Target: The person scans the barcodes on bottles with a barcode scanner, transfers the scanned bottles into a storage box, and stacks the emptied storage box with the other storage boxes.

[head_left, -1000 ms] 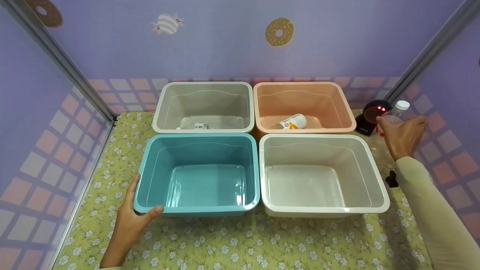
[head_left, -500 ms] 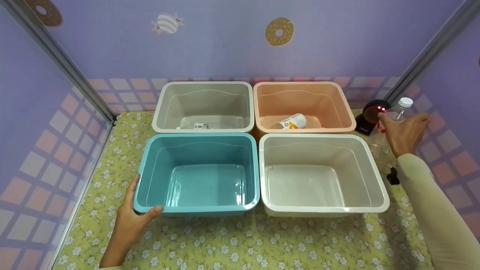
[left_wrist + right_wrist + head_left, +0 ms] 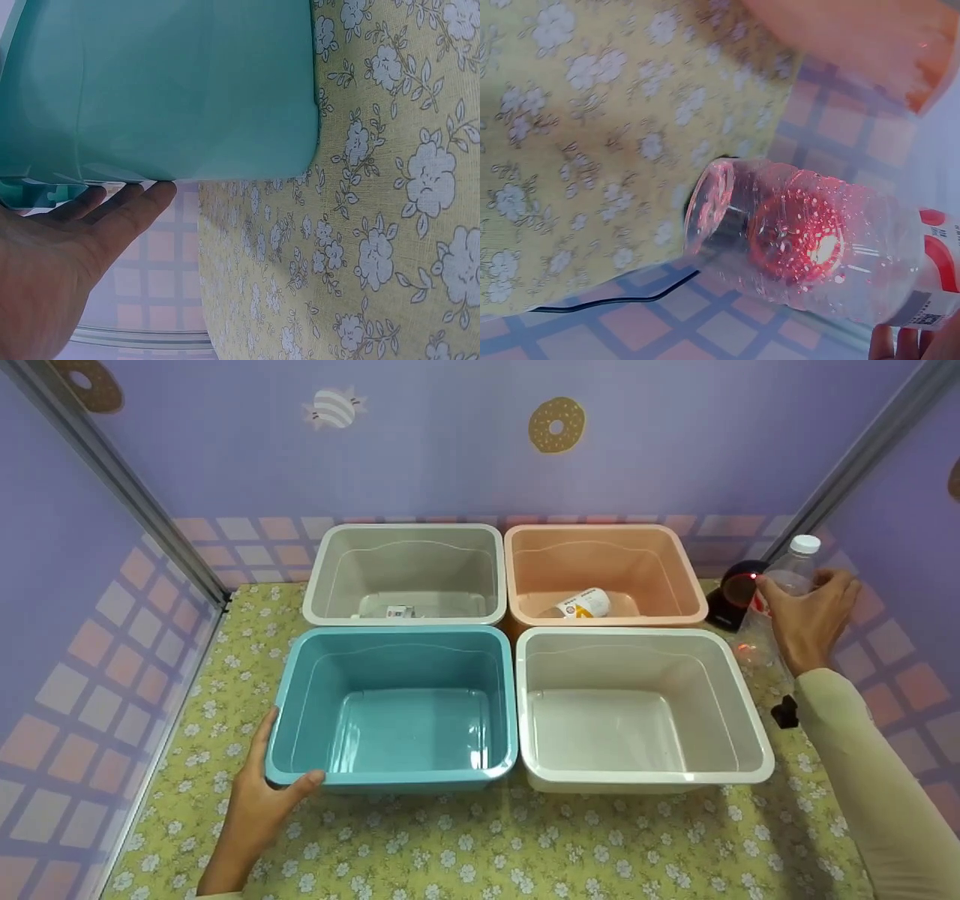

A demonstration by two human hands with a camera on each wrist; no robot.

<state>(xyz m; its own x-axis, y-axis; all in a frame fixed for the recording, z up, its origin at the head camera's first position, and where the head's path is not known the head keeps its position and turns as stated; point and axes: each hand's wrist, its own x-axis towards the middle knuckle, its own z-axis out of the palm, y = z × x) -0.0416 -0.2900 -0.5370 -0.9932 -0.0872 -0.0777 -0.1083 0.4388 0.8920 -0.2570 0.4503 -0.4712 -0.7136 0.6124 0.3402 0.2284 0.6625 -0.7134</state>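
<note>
My right hand grips a clear plastic bottle with a white cap and a red-and-white label, at the table's far right. Behind it stands a black barcode scanner with a glowing red light. In the right wrist view, red light shines through the lower half of the bottle, and fingertips show beside the label's barcode. My left hand rests on the near left corner of the teal bin, thumb at the front rim. In the left wrist view, straight fingers touch its outer wall.
A grey bin with a small white item and a peach bin with a white-labelled bottle stand behind the teal bin and a white bin. A small black object lies by my right sleeve. Walls enclose the flowered table.
The bottle in my right hand has risen slightly and tilted in front of the scanner; red light now falls on its lower part. My left hand has stayed on the teal bin.
</note>
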